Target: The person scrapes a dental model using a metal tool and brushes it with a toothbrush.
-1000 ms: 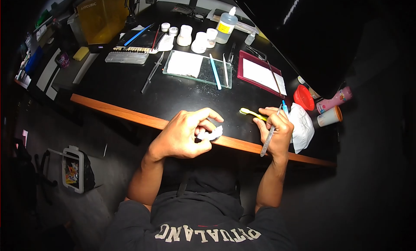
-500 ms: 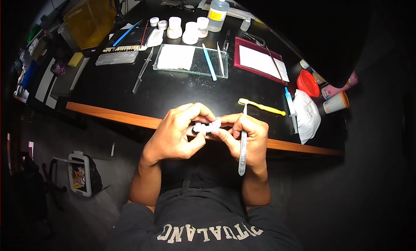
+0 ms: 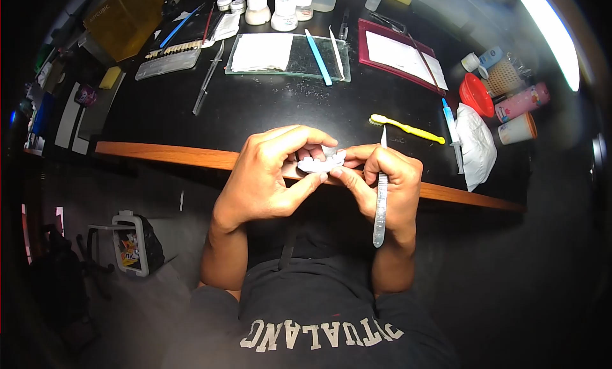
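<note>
Over the table's front edge I hold a small white dental model [image 3: 320, 164], an arch of teeth, between both hands. My left hand [image 3: 268, 171] curls round its left side with the thumb on the lower rim, and the index finger arches above the teeth. My right hand [image 3: 392, 181] pinches the right end between thumb and fingertips. A flat metal scalpel handle [image 3: 380, 209] with ruled marks is also gripped in that hand, upright in view; its narrow tip points toward the table. A yellow toothbrush [image 3: 408, 129] lies just beyond the right hand.
A glass slab [image 3: 299, 72] with white paper, a blue-handled tool [image 3: 317, 57] and a white tool lies ahead. To its right is a dark red tray [image 3: 364, 50]. Several jars [image 3: 284, 15] stand behind. A syringe [image 3: 452, 128], a tissue [image 3: 478, 149] and a red bowl [image 3: 475, 95] are at right.
My view has shifted, so table items sit higher in the picture. The left index finger has lifted from the model, and more of the tooth row shows. Both hands keep hold.
</note>
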A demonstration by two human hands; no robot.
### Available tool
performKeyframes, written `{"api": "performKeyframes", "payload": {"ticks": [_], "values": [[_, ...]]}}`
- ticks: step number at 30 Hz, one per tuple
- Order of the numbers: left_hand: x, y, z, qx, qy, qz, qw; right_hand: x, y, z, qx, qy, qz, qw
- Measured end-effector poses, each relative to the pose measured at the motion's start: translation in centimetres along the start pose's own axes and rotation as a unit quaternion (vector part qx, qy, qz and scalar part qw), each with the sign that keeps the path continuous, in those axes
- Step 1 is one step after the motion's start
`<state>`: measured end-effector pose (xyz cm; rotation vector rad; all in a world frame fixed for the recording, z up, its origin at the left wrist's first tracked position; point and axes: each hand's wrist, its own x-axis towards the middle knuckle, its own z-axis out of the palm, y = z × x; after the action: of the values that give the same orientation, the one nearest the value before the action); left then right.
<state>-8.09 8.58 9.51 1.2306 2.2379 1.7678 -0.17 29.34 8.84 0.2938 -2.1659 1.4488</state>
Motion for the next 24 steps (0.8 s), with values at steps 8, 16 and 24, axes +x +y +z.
{"api": "performKeyframes", "payload": {"ticks": [8, 16, 24], "values": [[-0.18, 0.32, 0.03, -0.024, 0.013, -0.012, 1.000, 0.05, -0.24, -0.31, -0.018, -0.016, -0.006, 1.000], [-0.21, -0.03, -0.09, -0.039, 0.001, 0.007, 0.999, 0.07, -0.23, -0.49, -0.033, -0.018, -0.021, 0.999], [-0.19, -0.01, -0.22, -0.025, 0.003, 0.007, 1.000, -0.26, 0.21, -0.83, -0.032, -0.007, -0.046, 0.998]]}}
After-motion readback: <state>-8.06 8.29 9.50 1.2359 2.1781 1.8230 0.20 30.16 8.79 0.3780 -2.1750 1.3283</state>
